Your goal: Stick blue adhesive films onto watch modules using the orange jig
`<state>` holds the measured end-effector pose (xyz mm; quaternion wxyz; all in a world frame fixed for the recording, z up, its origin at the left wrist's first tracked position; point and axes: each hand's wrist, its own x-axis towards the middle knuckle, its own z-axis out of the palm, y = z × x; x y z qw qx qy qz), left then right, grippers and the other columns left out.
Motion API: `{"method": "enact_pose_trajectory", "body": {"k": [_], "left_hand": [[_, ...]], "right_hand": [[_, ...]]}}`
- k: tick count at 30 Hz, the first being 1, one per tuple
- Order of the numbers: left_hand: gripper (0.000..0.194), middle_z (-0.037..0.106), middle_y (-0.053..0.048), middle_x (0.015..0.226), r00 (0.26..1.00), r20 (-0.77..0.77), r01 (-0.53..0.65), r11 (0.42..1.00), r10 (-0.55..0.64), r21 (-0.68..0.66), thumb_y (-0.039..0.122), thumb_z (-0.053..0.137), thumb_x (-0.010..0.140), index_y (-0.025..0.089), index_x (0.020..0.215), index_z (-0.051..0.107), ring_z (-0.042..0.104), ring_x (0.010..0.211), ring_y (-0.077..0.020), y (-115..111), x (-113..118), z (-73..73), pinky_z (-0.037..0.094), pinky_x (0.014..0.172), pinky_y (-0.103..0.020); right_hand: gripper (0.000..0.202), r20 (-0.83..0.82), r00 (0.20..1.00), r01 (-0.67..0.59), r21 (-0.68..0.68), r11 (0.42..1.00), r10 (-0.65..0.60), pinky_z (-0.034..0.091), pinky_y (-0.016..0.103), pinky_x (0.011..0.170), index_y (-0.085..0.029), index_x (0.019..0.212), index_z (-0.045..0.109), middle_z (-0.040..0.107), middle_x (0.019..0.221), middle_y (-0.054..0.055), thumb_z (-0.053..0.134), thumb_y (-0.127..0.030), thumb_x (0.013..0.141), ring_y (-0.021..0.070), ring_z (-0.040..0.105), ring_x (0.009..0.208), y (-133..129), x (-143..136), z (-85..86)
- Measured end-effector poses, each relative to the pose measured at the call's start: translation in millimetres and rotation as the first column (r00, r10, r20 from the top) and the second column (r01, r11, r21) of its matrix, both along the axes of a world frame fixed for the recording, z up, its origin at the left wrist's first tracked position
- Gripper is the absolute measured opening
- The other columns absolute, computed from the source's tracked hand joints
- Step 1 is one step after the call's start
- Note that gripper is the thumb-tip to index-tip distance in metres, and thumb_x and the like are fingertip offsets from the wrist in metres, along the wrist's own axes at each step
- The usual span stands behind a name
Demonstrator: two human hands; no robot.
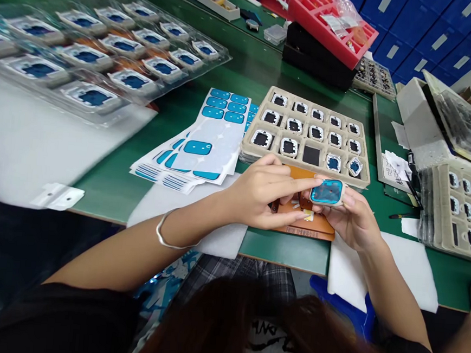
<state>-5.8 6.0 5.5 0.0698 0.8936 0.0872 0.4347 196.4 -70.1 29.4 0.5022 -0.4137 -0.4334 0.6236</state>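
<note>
My right hand grips a watch case by its edges, its face covered with a blue film. My left hand reaches across from the left with its fingers stretched out and apart, and the index fingertip touches the upper left edge of the case. Under both hands lies an orange jig plate with printed lettering, partly hidden by them. Just behind stands a beige tray with rows of similar watch cases, one pocket showing only its dark bottom. Sheets of blue stickers are stacked left of the tray.
A clear blister tray of white-rimmed parts is at the left. More beige trays are stacked at the right. A red divided bin rests on a black box behind. White foam sheets overhang the front edge. Other people's arms show at both sides.
</note>
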Motion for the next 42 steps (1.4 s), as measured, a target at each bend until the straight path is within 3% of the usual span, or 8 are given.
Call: {"method": "enact_pose_trajectory", "body": {"k": [7, 11, 15, 23, 36, 39, 40, 42], "left_hand": [[0.048, 0.063, 0.006, 0.064, 0.997, 0.009, 0.076, 0.996, -0.076, -0.035, 0.034, 0.056, 0.094, 0.024, 0.139, 0.045, 0.055, 0.058, -0.0127, -0.8, 2.3, 0.4, 0.030, 0.065, -0.032], [0.043, 0.061, 0.008, 0.060, 0.966, 0.179, 0.208, 0.971, -0.185, -0.119, 0.032, 0.055, 0.094, 0.027, 0.136, 0.047, 0.055, 0.052, -0.0108, 0.6, 3.8, 1.1, 0.037, 0.067, -0.031], [0.032, 0.057, 0.009, 0.054, 0.962, 0.252, 0.123, 0.991, -0.105, -0.059, 0.030, 0.060, 0.090, 0.027, 0.122, 0.056, 0.053, 0.049, -0.0104, 3.3, 2.6, 0.4, 0.037, 0.063, -0.030], [0.030, 0.062, 0.009, 0.057, 0.994, 0.106, -0.029, 0.999, 0.027, 0.022, 0.032, 0.059, 0.089, 0.025, 0.118, 0.059, 0.058, 0.052, -0.0104, 4.1, 2.5, -3.3, 0.036, 0.064, -0.030], [0.040, 0.064, 0.008, 0.064, 0.996, 0.061, 0.065, 0.995, -0.061, -0.073, 0.038, 0.051, 0.095, 0.024, 0.133, 0.050, 0.057, 0.054, -0.0100, 3.1, 2.9, -1.4, 0.036, 0.065, -0.031], [0.038, 0.065, 0.004, 0.070, 0.984, 0.128, -0.087, 0.963, 0.122, -0.254, 0.040, 0.045, 0.097, 0.022, 0.130, 0.051, 0.059, 0.060, -0.0122, 15.4, -3.2, 1.2, 0.043, 0.066, -0.029], [0.035, 0.067, 0.002, 0.074, 0.955, 0.133, -0.213, 0.927, 0.264, -0.309, 0.039, 0.044, 0.096, 0.021, 0.125, 0.053, 0.060, 0.065, -0.0135, 22.4, -8.1, 2.5, 0.045, 0.068, -0.029], [0.026, 0.069, -0.003, 0.086, 0.831, 0.063, -0.491, 0.782, 0.552, -0.384, 0.035, 0.048, 0.092, 0.020, 0.110, 0.059, 0.062, 0.077, -0.0167, 39.5, -23.5, 5.5, 0.047, 0.075, -0.031]], "right_hand": [[0.038, 0.005, 0.999, -0.038, -0.006, 0.999, 0.038, 0.054, 0.033, 0.074, -0.022, 0.099, 0.075, 0.072, 0.083, 0.003, 0.079, -0.048, 0.071, 0.0155, 0.061, 0.068, -0.6, 0.5, -0.6], [0.041, -0.015, 0.999, -0.039, -0.027, 0.999, 0.038, 0.055, 0.036, 0.077, -0.022, 0.102, 0.072, 0.071, 0.084, 0.003, 0.075, -0.050, 0.072, 0.0165, 0.060, 0.069, -1.9, -0.9, 1.0], [0.048, -0.022, 0.999, -0.035, -0.060, 0.998, 0.034, 0.054, 0.039, 0.084, -0.021, 0.112, 0.069, 0.072, 0.091, 0.004, 0.072, -0.049, 0.073, 0.0167, 0.060, 0.071, -1.8, -0.5, 1.2], [0.043, -0.055, 0.996, -0.072, -0.029, 0.997, 0.071, 0.053, 0.033, 0.077, -0.021, 0.112, 0.071, 0.074, 0.092, 0.004, 0.073, -0.044, 0.076, 0.0149, 0.061, 0.070, -3.1, 0.2, 0.2], [0.042, 0.055, 0.997, -0.055, -0.007, 0.998, 0.055, 0.053, 0.039, 0.080, -0.021, 0.105, 0.071, 0.073, 0.092, 0.006, 0.070, -0.050, 0.074, 0.0178, 0.061, 0.071, -3.5, 1.5, -0.1], [0.045, 0.062, 0.998, 0.000, 0.042, 0.999, -0.003, 0.054, 0.038, 0.080, -0.023, 0.106, 0.069, 0.073, 0.093, 0.006, 0.070, -0.054, 0.073, 0.0188, 0.063, 0.074, 0.5, 8.5, 1.0], [0.046, 0.072, 0.996, 0.038, 0.071, 0.997, -0.043, 0.054, 0.038, 0.080, -0.024, 0.107, 0.068, 0.073, 0.094, 0.006, 0.070, -0.054, 0.073, 0.0196, 0.065, 0.077, 3.2, 12.5, 0.3], [0.044, 0.121, 0.981, 0.134, 0.163, 0.978, -0.154, 0.055, 0.037, 0.080, -0.026, 0.108, 0.066, 0.073, 0.097, 0.005, 0.071, -0.053, 0.073, 0.0209, 0.067, 0.085, 10.6, 22.5, -3.9]]}}
